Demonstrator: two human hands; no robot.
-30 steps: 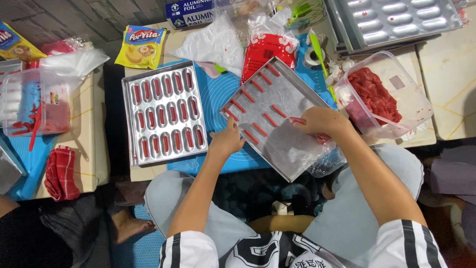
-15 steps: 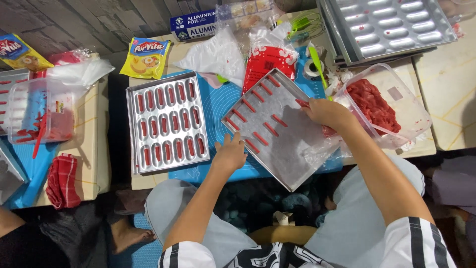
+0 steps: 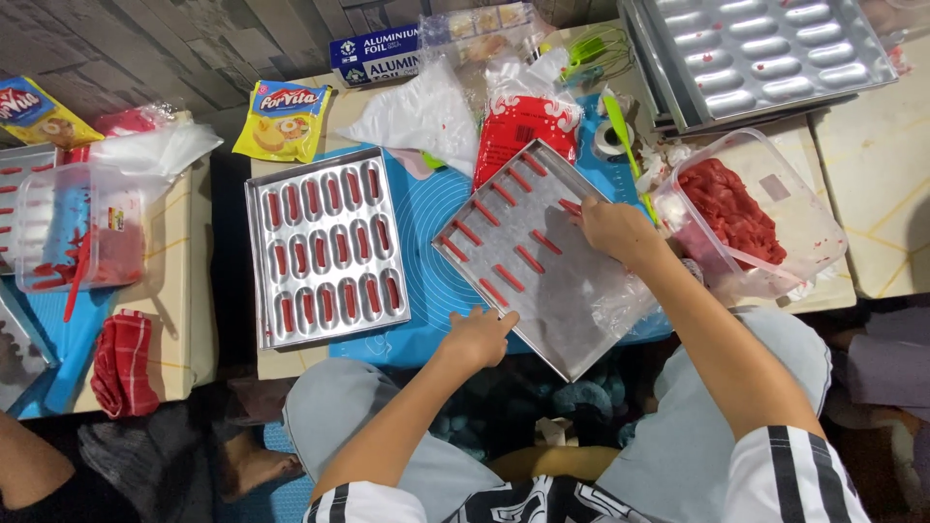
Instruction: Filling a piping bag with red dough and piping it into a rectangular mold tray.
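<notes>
A flat metal tray [image 3: 572, 291] lies at an angle on the blue mat [image 3: 426, 261], its near corner hanging over the table edge. Several red dough strips [image 3: 528, 259] lie in rows on its far half. My left hand [image 3: 480, 334] grips the tray's near left edge, fingers on top. My right hand [image 3: 610, 228] rests over the tray's far right side, fingertips pinched on one red strip [image 3: 570, 205]. To the left sits a moulded metal tray [image 3: 257, 261] whose oval slots each hold a red strip.
A clear tub of red dough [image 3: 736, 208] stands right of the flat tray. Empty moulded trays [image 3: 775, 48] are stacked far right. A red bag [image 3: 518, 126], foil box [image 3: 378, 53] and yellow packet [image 3: 283, 118] lie behind. Another tub [image 3: 77, 232], red cloth [image 3: 121, 363] and another person's arm [image 3: 29, 465] are at left.
My left hand slid along the flat tray's left edge toward me. My right hand moved from the tray's right edge to a strip at its far side.
</notes>
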